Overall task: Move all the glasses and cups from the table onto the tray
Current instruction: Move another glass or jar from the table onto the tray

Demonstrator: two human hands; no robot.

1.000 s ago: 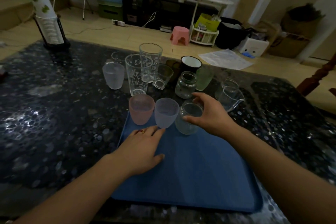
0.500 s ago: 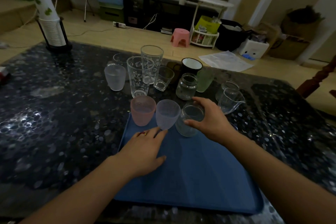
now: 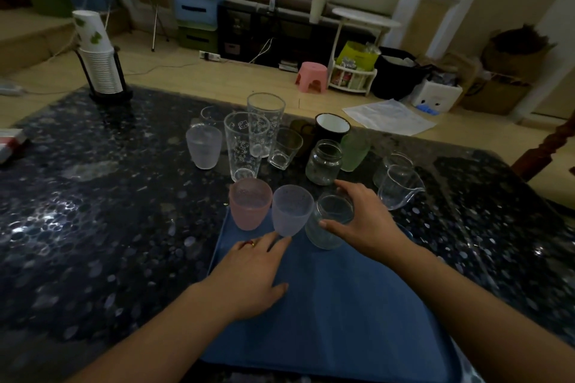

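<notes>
A blue tray [image 3: 342,314] lies on the dark speckled table in front of me. At its far edge stand a pink cup [image 3: 250,207], a lilac cup [image 3: 292,209] and a clear glass [image 3: 328,224]. My right hand [image 3: 362,221] grips the rim of that clear glass. My left hand [image 3: 249,270] lies flat on the tray with its fingers spread, just short of the lilac cup. Behind, on the table, stand a frosted cup [image 3: 203,146], two tall printed glasses [image 3: 245,146], a small tumbler [image 3: 284,148], a jar [image 3: 323,162], a green cup [image 3: 354,151], a black mug [image 3: 331,127] and a clear jug [image 3: 398,186].
A rack of stacked paper cups [image 3: 99,65] stands at the table's far left corner. A small box [image 3: 11,141] lies at the left edge. A dark wooden chair post [image 3: 547,146] rises at the right. Beyond the table are a pink stool [image 3: 312,76] and floor clutter.
My right hand has stayed on the clear glass at the tray's far edge. My left hand has kept its place on the tray. The view has tilted up a little.
</notes>
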